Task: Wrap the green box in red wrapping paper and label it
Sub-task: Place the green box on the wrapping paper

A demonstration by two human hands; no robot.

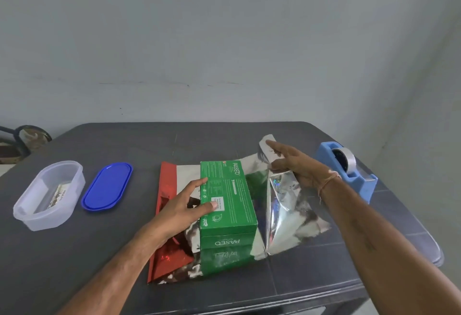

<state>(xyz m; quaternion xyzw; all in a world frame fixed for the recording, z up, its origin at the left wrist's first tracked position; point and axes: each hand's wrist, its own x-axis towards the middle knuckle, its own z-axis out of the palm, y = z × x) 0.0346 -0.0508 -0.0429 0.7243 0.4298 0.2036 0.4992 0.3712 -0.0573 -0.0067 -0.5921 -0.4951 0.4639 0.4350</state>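
First fold in hand: the left hand (183, 202) presses straight-fingered on the green box (232, 205). The right hand (296, 167) pinches the lifted wrapping paper (287, 207), which next needs pulling taut over the top.

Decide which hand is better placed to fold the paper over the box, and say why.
Right. The right hand grips the paper, its flap raised beside the box; the left hand rests on the box, steadying it.
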